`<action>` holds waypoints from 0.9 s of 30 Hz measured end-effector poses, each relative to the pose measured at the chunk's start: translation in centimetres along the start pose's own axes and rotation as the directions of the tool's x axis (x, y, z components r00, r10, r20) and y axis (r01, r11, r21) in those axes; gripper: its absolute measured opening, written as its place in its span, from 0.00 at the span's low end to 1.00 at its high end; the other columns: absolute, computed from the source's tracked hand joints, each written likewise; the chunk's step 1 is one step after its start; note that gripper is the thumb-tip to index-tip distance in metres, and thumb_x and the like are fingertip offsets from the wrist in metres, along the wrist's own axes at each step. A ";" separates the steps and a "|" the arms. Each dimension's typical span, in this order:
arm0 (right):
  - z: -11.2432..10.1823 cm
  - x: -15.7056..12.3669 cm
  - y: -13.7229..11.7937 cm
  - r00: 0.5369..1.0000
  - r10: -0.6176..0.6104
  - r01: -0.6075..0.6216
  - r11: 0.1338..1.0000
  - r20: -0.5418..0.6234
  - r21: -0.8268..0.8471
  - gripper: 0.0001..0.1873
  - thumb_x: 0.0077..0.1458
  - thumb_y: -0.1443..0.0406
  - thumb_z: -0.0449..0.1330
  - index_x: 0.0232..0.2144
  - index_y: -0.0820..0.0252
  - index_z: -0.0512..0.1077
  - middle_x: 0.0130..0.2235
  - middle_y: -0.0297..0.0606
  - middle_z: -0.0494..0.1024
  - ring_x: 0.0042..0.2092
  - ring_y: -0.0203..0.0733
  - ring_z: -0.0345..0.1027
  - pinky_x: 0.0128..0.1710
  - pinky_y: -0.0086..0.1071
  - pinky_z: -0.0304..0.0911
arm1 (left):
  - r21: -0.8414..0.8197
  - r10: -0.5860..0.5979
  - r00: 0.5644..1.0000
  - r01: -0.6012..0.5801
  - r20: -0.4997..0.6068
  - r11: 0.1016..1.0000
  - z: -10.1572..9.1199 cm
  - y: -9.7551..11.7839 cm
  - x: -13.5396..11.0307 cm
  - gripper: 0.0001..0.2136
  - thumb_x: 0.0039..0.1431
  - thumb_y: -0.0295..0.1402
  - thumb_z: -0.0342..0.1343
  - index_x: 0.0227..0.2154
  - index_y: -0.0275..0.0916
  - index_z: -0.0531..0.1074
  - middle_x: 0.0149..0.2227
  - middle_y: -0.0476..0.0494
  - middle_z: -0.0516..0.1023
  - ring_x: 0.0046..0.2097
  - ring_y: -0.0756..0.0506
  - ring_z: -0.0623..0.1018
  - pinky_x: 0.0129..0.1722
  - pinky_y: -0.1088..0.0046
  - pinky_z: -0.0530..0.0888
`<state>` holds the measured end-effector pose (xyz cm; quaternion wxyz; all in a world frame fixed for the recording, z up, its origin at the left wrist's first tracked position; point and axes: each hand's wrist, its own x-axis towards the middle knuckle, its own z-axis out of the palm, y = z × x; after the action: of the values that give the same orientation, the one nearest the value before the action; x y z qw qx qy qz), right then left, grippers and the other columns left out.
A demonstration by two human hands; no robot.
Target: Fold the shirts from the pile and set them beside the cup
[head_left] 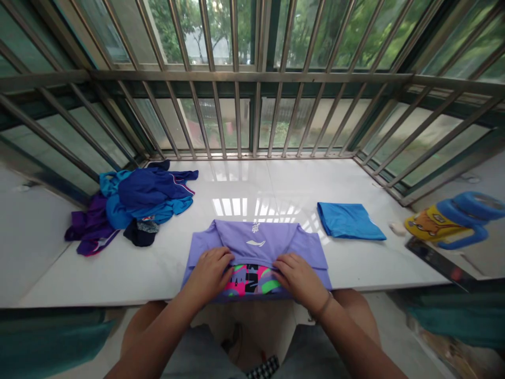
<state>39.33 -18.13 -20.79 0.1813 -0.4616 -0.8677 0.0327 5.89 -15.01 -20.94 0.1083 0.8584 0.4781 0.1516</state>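
A lavender T-shirt lies partly folded at the front edge of the white ledge, with a white logo on its upper layer and a bright pink, green and black print showing below. My left hand grips the edge of the folded layer at the left of the print, fingers curled onto the cloth. On the other side of the print, my right hand holds the same edge, its fingertips closed on the fabric. The undersides of both hands' grips are hidden.
A heap of blue and purple clothes sits at the left of the ledge. To the right lie a folded blue garment, a yellow and blue bottle and a dark flat object. Metal window bars rise behind.
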 end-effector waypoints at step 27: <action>-1.8 8.0 9.8 0.833 0.528 -0.488 0.842 0.167 -0.231 0.18 0.74 0.61 0.56 0.57 0.65 0.78 0.57 0.58 0.82 0.58 0.58 0.77 0.55 0.45 0.71 | 0.185 -0.262 0.964 0.248 0.052 0.951 -2.0 -7.5 9.8 0.18 0.72 0.38 0.56 0.59 0.37 0.79 0.55 0.28 0.83 0.57 0.32 0.81 0.58 0.54 0.76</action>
<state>43.64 -6.26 -19.03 0.0249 -0.6838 -0.7273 0.0536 4.11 -2.69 -20.07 0.0685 0.8006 0.5921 0.0607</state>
